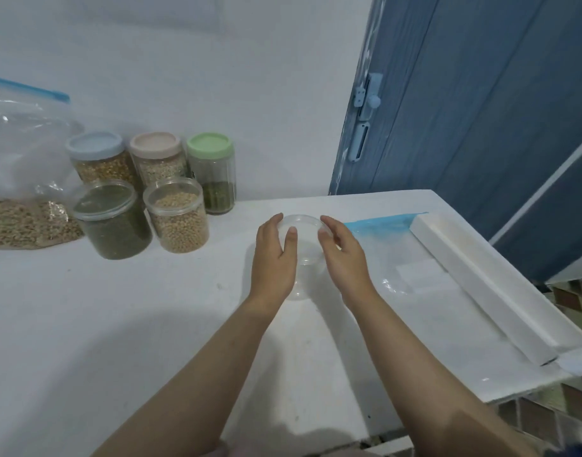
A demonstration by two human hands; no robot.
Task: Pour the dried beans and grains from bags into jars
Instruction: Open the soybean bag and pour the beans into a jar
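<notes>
An empty clear jar [303,249] stands upright near the middle of the white counter [124,324], its long axis vertical and its clear lid facing up. The left hand [274,255] cups its left side, fingers curved around the lid rim with the thumb laid over the top; the right hand [340,255] curls round the right side the same way. Toward the counter's back left corner stand five jars: a green-bean jar [113,221] and a tan-bean jar [177,216] in front, both clear-lidded, and a blue-lidded jar [100,158], a pink-lidded jar [157,158] and a green-lidded jar [212,173] behind, all upright. A zip bag of grain [22,192] sits at the left edge. An emptied flat bag [392,252] lies just right of the hands, beside a long white box [487,285] along the right edge
</notes>
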